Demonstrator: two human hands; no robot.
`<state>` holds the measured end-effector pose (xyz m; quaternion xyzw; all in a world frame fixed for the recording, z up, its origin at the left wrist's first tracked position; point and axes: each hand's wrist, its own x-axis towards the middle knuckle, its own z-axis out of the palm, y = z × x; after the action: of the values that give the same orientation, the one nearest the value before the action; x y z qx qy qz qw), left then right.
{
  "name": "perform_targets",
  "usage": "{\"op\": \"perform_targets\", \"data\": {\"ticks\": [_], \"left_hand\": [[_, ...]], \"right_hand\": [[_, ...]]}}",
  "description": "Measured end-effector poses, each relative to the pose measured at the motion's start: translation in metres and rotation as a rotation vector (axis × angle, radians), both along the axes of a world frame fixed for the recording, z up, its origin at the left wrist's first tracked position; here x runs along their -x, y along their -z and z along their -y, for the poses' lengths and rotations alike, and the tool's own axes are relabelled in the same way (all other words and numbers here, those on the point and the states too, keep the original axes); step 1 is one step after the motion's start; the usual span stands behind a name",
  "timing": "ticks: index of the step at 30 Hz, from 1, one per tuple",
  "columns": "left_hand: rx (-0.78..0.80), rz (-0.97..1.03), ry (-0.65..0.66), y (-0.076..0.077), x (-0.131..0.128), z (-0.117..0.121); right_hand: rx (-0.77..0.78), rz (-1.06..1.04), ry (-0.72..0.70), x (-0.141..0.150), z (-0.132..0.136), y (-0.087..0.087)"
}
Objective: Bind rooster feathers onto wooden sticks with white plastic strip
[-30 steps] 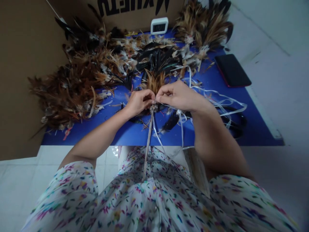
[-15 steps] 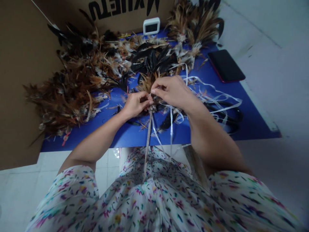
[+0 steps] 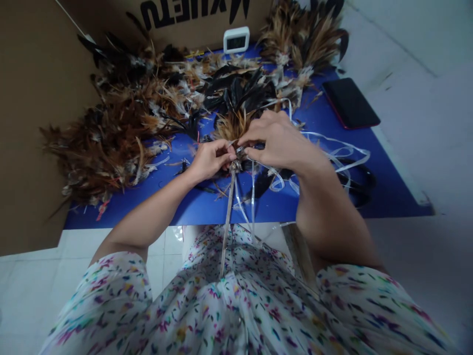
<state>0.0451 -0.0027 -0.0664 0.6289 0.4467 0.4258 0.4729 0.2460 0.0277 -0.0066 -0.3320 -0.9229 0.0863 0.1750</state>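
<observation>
A thin stick [image 3: 226, 227] runs from my lap up to the blue table [image 3: 207, 207]. At its top end sits a small tuft of tan feathers [image 3: 231, 125]. My left hand [image 3: 210, 159] is closed, pinching the tuft against the stick's top. My right hand [image 3: 278, 140] is closed too, its fingers pinching a white plastic strip [image 3: 253, 190] right beside the left fingertips. The strip hangs down in loops below my hands and trails off to the right.
Heaps of brown and black feathers [image 3: 121, 128] cover the table's left and back. A small white clock [image 3: 236, 40] stands before a cardboard box [image 3: 192, 19]. A dark phone [image 3: 350, 102] lies at right, black scissors [image 3: 354, 185] under loose strip.
My right hand has shifted around the stick's top, first up and left, then back right and lower, drawing the white strip with it. My left hand has stayed pinched on the tuft.
</observation>
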Motion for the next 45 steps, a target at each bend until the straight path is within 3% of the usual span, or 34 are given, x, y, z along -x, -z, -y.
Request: {"op": "perform_targets", "data": {"ticks": [7, 12, 21, 30, 37, 45], "left_hand": [[-0.017, -0.015, 0.001, -0.001, 0.0, 0.001], [0.009, -0.003, -0.003, -0.004, -0.001, 0.001], [0.12, 0.128, 0.006, -0.002, 0.005, -0.004], [0.259, 0.18, -0.037, -0.01, 0.006, -0.001], [0.159, 0.111, -0.109, -0.007, 0.004, -0.003], [-0.192, -0.239, -0.082, -0.008, 0.012, -0.003]], "right_hand": [[-0.046, 0.105, 0.036, 0.009, 0.002, 0.006], [-0.029, 0.058, 0.02, 0.011, 0.002, 0.006], [0.144, -0.029, -0.124, 0.011, 0.0, 0.002], [0.265, -0.126, -0.16, 0.017, -0.001, 0.01], [0.424, -0.245, -0.044, 0.015, -0.005, 0.011], [0.408, -0.202, 0.031, 0.02, -0.009, 0.02]]}}
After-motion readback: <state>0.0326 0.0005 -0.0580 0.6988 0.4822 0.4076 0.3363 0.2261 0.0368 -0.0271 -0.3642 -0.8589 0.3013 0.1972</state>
